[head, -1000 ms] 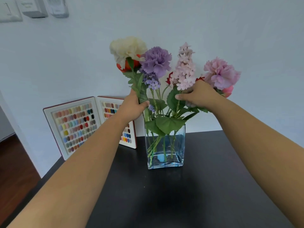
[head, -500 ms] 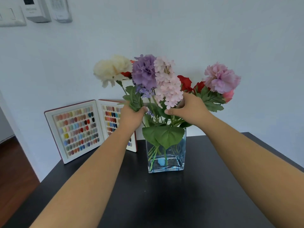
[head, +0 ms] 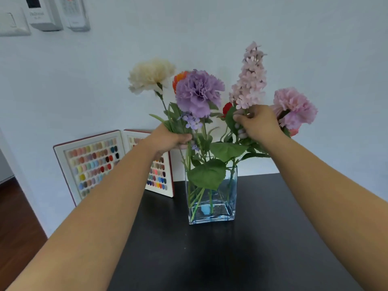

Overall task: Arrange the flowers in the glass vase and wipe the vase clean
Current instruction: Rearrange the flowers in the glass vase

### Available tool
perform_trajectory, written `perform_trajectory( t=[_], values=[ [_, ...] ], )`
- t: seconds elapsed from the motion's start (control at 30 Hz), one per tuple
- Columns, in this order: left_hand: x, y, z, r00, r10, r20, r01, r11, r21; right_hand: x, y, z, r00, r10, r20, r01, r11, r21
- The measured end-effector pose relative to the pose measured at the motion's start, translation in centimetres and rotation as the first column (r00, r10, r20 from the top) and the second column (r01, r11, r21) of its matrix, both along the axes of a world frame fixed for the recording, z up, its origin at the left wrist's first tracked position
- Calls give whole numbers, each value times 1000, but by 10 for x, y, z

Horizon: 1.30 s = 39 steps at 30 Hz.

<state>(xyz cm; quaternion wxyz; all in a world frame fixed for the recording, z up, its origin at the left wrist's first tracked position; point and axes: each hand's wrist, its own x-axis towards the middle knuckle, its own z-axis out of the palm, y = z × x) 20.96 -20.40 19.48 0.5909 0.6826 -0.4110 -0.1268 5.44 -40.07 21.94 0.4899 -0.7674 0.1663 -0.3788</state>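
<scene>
Left hand [head: 170,139]: fingers curled round a bunch of green stems just above the vase mouth, approx 9 o'clock of the bouquet centre. Grip is closed; stems run through the fist. Right hand [head: 259,123]: at approx 2 o'clock of the bouquet, thumb and fingers pinching the stem at the base of the pale pink spike flower [head: 251,78], which stands nearly upright above the hand. Other fingers curled in among leaves.

Glass vase [head: 211,198]: square, clear w/ blue tint, upright on the black counter [head: 241,259], centre frame, near the counter's far edge. Stems cross inside; a small blue bit shows at the bottom, can't tell what it is.

Blooms, left to right: cream carnation [head: 151,74] at 11 o'clock, orange flower [head: 178,79] mostly hidden behind the purple carnation [head: 198,91], small lilac sprig [head: 192,121] under it, red flower [head: 227,108] just beside the right thumb, pink carnation [head: 294,106] at 3 o'clock, partly behind the right hand. Big green leaf [head: 207,174] hangs over the vase front rim.

Bkgd: open colour-swatch display [head: 92,164] leaning on the white wall [head: 294,38] at 9 o'clock of the vase, partly behind the left forearm. Wall-mounted control panels [head: 45,14] top left. Wood floor [head: 14,217] at lower left.
</scene>
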Motion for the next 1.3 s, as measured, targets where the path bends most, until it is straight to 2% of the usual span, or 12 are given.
perform_trajectory(
  t=[0.07,0.23,0.33,0.53,0.67,0.77,0.87,0.97,1.17,1.23,1.3],
  values=[
    [-1,-5,-17,1000,-7,-28,7,1000,7,2,1,-4,1000,11,24,-11,1000,17],
    [-2,-6,-34,993,-40,-113,31,996,-83,4,5,-4,996,74,53,-77,995,60],
    [-2,-4,-37,992,-33,-123,24,997,-74,7,8,-10,995,94,-22,-94,995,27],
    [-6,-1,-57,997,31,-64,-30,999,16,17,13,-17,995,98,-29,-98,995,25],
    [-7,5,-60,993,108,52,-112,990,81,20,13,-18,997,73,-8,-73,996,61],
    [-11,8,-58,981,172,85,-179,981,80,23,13,-16,992,125,-3,-123,979,160],
    [-15,8,-56,975,196,108,-205,975,83,27,15,-19,988,130,-83,-119,985,127],
    [-17,9,-58,974,202,100,-209,976,67,26,16,-23,986,134,-99,-121,985,123],
    [-15,21,-64,977,213,15,-213,977,-9,0,18,-26,994,98,-40,-94,991,90],
    [-16,28,-64,971,237,-20,-238,967,-89,-12,26,-29,998,36,49,-40,996,85],
    [-18,34,-63,962,268,-59,-274,946,-172,-23,41,-33,970,-87,225,94,995,-19]
  ],
)
